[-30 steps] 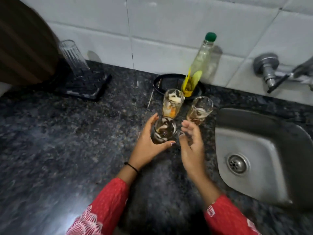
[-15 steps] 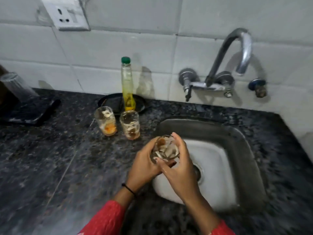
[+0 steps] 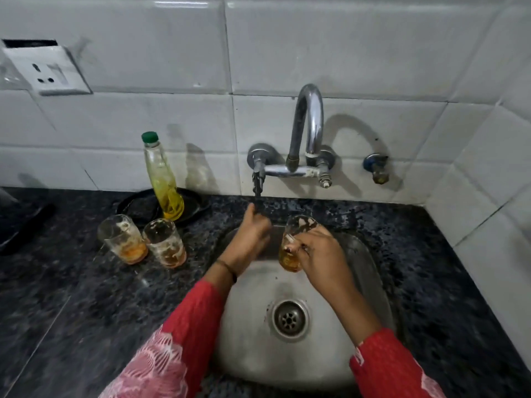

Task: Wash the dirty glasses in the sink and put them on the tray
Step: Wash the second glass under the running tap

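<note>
Stone counter [image 3: 86,297], steel sink [image 3: 365,271], no water seen running: washing looks barely begun. Left grip [image 3: 253,234] is up at the tap lever [image 3: 257,179], blurred, can't tell if it clasps it. Right grip [image 3: 321,254] holds one dirty glass [image 3: 300,225] over the sink, amber dregs inside. 2 more dirty glasses [image 3: 165,245] wait on the counter; all 3 left to wash & tray.

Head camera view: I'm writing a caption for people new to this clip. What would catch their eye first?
A right hand grips a clear drinking glass with amber dregs above the steel sink, while the left hand reaches toward the lever of the curved chrome wall tap. Two more dirty glasses stand left of it on the dark granite counter, before a green-capped bottle of yellow liquid.
</note>
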